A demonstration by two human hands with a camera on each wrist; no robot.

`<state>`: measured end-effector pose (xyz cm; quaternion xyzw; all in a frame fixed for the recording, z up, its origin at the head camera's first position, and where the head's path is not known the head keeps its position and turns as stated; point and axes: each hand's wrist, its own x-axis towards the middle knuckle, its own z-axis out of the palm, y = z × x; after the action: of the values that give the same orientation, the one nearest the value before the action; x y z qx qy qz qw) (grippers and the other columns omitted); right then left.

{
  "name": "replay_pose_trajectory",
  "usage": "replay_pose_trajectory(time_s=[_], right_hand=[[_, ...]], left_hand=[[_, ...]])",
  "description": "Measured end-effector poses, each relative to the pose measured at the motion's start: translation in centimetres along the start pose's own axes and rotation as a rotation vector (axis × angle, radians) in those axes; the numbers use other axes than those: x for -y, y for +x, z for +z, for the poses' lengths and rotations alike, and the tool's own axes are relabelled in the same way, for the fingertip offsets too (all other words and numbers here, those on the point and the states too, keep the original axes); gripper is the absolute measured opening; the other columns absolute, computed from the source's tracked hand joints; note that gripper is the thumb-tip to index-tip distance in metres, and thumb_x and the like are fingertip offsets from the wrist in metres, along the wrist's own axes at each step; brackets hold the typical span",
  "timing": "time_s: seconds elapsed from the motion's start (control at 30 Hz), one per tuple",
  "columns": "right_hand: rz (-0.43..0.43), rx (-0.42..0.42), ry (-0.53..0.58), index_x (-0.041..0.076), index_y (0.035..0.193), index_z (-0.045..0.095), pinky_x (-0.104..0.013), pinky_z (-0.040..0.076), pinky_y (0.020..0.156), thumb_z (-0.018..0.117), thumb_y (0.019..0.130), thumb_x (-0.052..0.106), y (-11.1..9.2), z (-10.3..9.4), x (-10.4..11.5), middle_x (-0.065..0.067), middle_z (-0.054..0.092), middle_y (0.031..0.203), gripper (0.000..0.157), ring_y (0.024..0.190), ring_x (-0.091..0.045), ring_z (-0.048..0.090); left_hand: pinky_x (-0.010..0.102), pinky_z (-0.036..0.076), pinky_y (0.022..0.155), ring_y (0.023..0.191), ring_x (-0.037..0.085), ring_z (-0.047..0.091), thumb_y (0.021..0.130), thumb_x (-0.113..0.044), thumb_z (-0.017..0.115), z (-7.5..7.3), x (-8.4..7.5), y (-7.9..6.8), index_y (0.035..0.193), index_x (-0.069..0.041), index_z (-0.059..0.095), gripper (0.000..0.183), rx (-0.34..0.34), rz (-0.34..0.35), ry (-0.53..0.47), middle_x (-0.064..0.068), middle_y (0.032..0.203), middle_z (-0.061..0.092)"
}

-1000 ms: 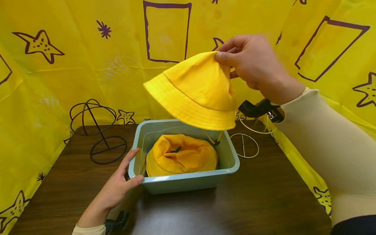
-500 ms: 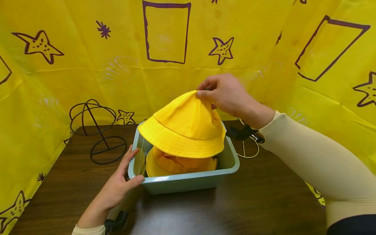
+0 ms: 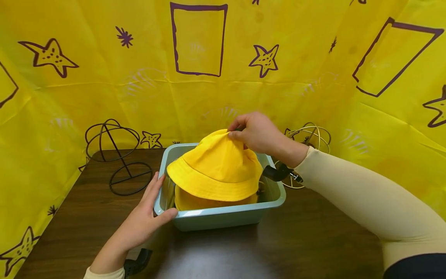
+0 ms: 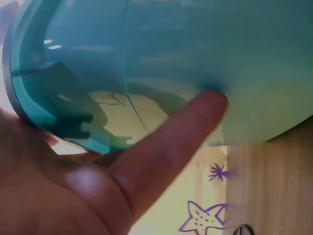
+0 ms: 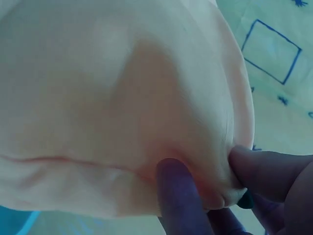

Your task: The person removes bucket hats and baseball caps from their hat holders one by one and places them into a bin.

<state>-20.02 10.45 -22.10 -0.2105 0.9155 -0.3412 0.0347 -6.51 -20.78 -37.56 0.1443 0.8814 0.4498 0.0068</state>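
Note:
My right hand (image 3: 259, 133) pinches the peak of a yellow bucket hat (image 3: 223, 166) between thumb and fingers. The hat is inside a pale blue-green plastic tub (image 3: 216, 221), over a second yellow hat (image 3: 209, 204) that it mostly covers. Whether the two hats touch is hidden. A small green tab (image 5: 246, 199) shows at the pinched crown in the right wrist view. At the tub's front left corner, my left hand (image 3: 144, 217) rests with thumb and fingers spread against its side and rim. A straight finger (image 4: 166, 152) presses the tub wall in the left wrist view.
A black wire hat stand (image 3: 129, 170) stands left of the tub on the dark wooden table (image 3: 296, 240). A pale wire stand (image 3: 322, 135) is behind my right forearm. Yellow patterned cloth (image 3: 195, 100) hangs around the table.
My right hand has brought the hat down and leftward into the tub, over the other hat. My left hand stays at the tub's corner.

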Motion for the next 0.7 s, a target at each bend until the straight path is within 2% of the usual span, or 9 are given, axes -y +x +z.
replay_pose_trajectory(time_s=[0.13, 0.33, 0.57, 0.7], right_hand=[[-0.052, 0.009, -0.104, 0.016, 0.099, 0.077, -0.032, 0.053, 0.064, 0.073, 0.094, 0.021, -0.7, 0.2, 0.2, 0.004, 0.07, 0.089, 0.008, 0.068, -0.018, 0.064], [-0.153, 0.032, -0.25, 0.021, 0.094, 0.079, -0.031, 0.048, 0.073, 0.075, 0.092, 0.024, -1.8, 0.7, 0.9, 0.012, 0.071, 0.087, 0.006, 0.081, -0.013, 0.061], [-0.204, 0.142, -0.372, 0.022, 0.098, 0.079, -0.031, 0.048, 0.076, 0.074, 0.093, 0.024, -1.8, 2.2, 0.8, 0.012, 0.071, 0.092, 0.007, 0.084, -0.013, 0.062], [-0.264, 0.224, -0.405, 0.02, 0.103, 0.078, -0.031, 0.05, 0.082, 0.073, 0.094, 0.024, -1.4, 3.4, 0.0, 0.01, 0.071, 0.1, 0.012, 0.092, -0.013, 0.063]], left_hand=[[0.077, 0.026, 0.095, 0.145, 0.047, 0.008, 0.093, -0.039, 0.07, 0.1, -0.5, -0.1, 0.162, -0.022, 0.004, 0.097, -0.002, -0.028, 0.037, -0.002, 0.165, -0.012], [0.078, 0.025, 0.094, 0.144, 0.048, 0.01, 0.091, -0.039, 0.072, 0.2, -0.6, -0.1, 0.162, -0.022, 0.005, 0.099, -0.01, -0.037, 0.035, -0.005, 0.165, -0.011], [0.078, 0.023, 0.096, 0.144, 0.047, 0.01, 0.09, -0.037, 0.073, 0.3, -0.4, 0.0, 0.162, -0.017, 0.007, 0.099, -0.023, -0.036, 0.014, -0.005, 0.165, -0.01], [0.078, 0.023, 0.095, 0.144, 0.047, 0.009, 0.09, -0.035, 0.074, 0.4, -0.3, 0.1, 0.162, -0.017, 0.008, 0.099, -0.022, -0.031, 0.001, -0.005, 0.165, -0.01]])
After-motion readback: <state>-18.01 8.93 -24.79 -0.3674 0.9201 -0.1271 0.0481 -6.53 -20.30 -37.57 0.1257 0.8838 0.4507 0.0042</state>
